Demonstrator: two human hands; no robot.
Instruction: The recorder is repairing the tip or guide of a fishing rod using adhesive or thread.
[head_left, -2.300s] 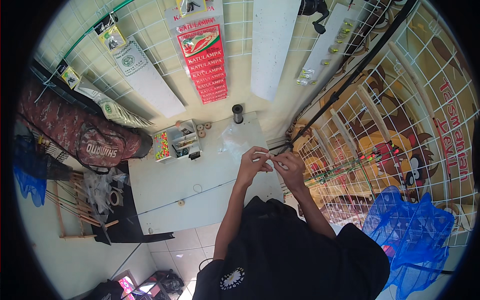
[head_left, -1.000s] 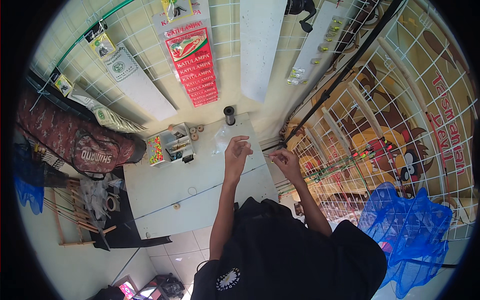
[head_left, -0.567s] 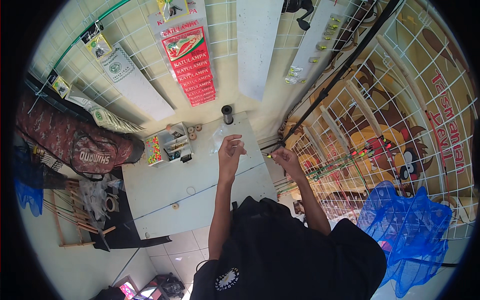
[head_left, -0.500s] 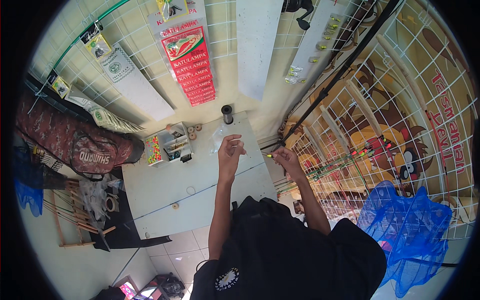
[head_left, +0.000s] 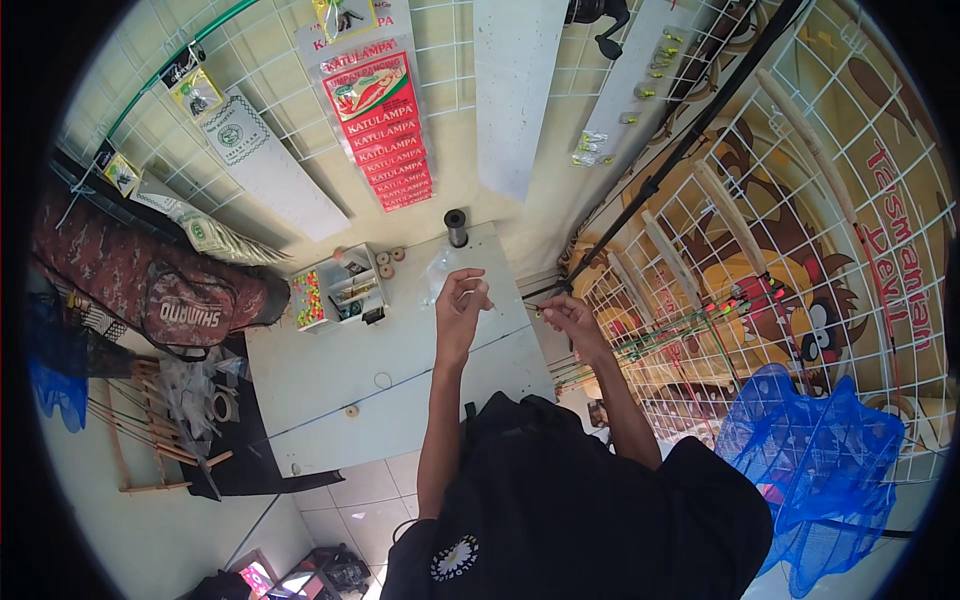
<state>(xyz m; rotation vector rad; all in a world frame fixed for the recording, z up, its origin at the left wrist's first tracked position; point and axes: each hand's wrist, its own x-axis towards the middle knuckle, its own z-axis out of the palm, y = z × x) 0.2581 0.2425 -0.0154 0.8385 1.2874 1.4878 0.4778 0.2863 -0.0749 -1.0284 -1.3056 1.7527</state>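
Note:
Over the right part of a white table (head_left: 420, 345), both of my hands are raised. My left hand (head_left: 462, 308) has its fingers curled in, thumb close to the fingertips. Whatever it pinches, if anything, is too small to make out. A short way to its right, my right hand (head_left: 572, 320) closes thumb and fingers on a small yellowish piece (head_left: 541, 313), whose kind is too small to tell. Behind the left hand lies a clear plastic bag (head_left: 437, 272), next to an upright dark tube (head_left: 455, 228).
A white compartment box (head_left: 362, 290) with bright beads stands at the table's back left, near small round spools (head_left: 384, 264). Packets hang on the wall grid behind. Rods line the right-hand grid, above a blue net (head_left: 810, 460). A camouflage bag (head_left: 170, 285) is at left.
The small piece in my right hand has turned or slipped deeper between the fingers, and its bright yellow-green side shows less. My left hand has stayed in place.

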